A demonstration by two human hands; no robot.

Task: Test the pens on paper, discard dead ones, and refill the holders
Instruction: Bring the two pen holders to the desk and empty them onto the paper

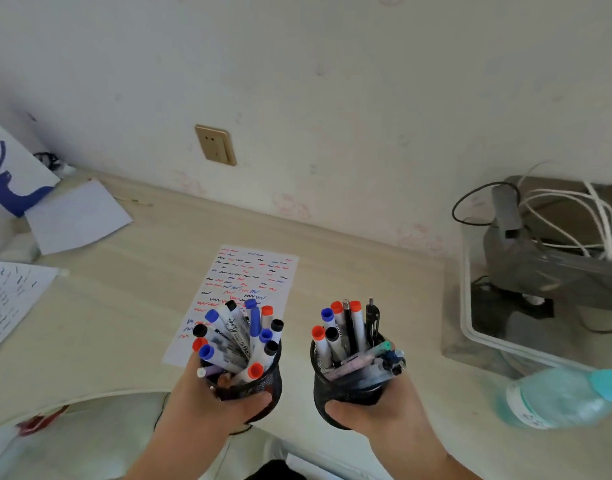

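Each of my hands holds a black mesh pen holder above the near edge of the desk. My left hand (207, 403) grips the left holder (264, 382), which is packed with several markers (238, 337) capped in blue, red and black. My right hand (377, 415) grips the right holder (346, 393), filled with several markers and pens (349, 330), some leaning to the right. Behind the holders a test sheet (249, 275) lies flat on the desk, covered with red, blue and black squiggles.
A clear water bottle (561, 398) with a teal cap lies at the right. A white bin (470, 323) with a grey device and cables stands at the far right. Loose papers (79, 220) and a scribbled sheet (10, 299) lie at the left. A wall socket (216, 145) is behind.
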